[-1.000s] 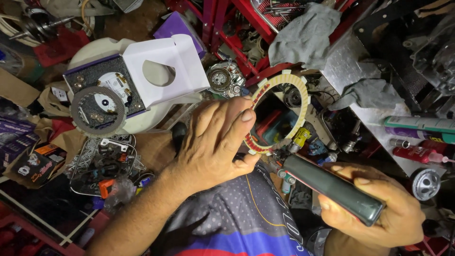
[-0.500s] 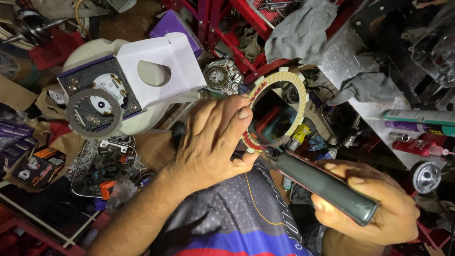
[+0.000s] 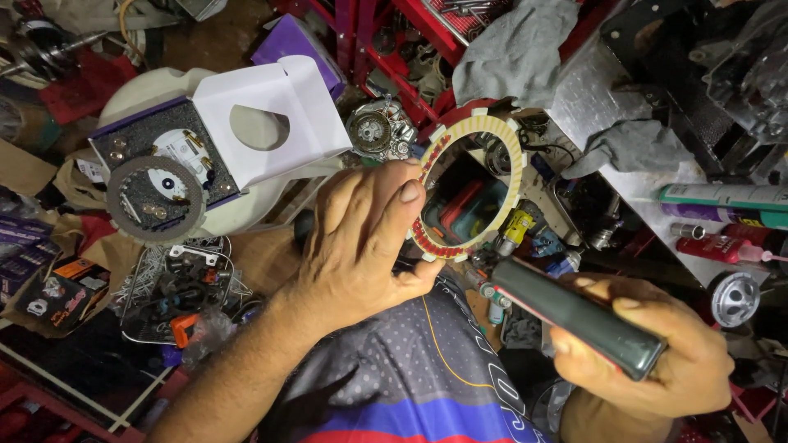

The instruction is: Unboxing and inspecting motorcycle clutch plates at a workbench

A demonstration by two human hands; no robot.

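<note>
We count 2 hands (image 3: pixel 361 246) – 2 ring plates: pale one (image 3: pixel 476 184), grey one (image 3: pixel 156 201). 1 dark tool (image 3: pixel 574 316), 1 open box (image 3: pixel 238 123), 2 grey rags (image 3: pixel 513 49), approx 2 tubes (image 3: pixel 722 197).

head cam | looks steeply down | close over hands (image 3: pixel 369 238) | single view

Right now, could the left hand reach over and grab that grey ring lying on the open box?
Probably not as it is: the left hand is gripping the yellow ring. The grey ring lies uncovered on the box, so once freed, nothing seems to block it.
</note>
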